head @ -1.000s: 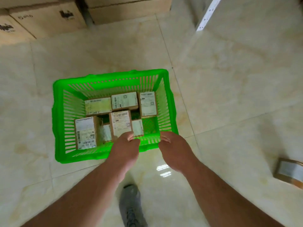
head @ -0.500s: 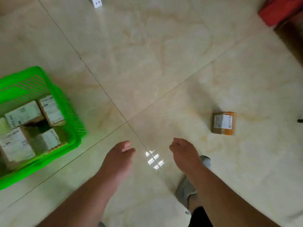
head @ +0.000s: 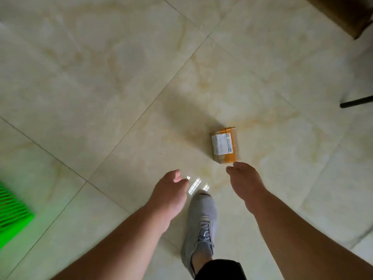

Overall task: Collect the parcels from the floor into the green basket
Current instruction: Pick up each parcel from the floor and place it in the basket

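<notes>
One small brown parcel (head: pixel 225 145) with a white label and orange tape lies on the tiled floor, right of the middle. My right hand (head: pixel 245 182) hangs just below it, fingers curled loosely, holding nothing and not touching it. Further left my left hand (head: pixel 170 191) is also empty with relaxed fingers. Only a corner of the green basket (head: pixel 12 215) shows at the left edge; its contents are out of view.
My foot in a grey shoe (head: pixel 201 221) stands between my arms, toe pointing at the parcel. A dark furniture leg (head: pixel 356 102) juts in at the right edge. A brown box corner (head: pixel 343 13) fills the top right. Glossy cream tiles cover the floor.
The view has swung right, away from the basket, which slid to the left edge. The parcel is now closer and more central. My right hand has neared it; a foot has stepped forward.
</notes>
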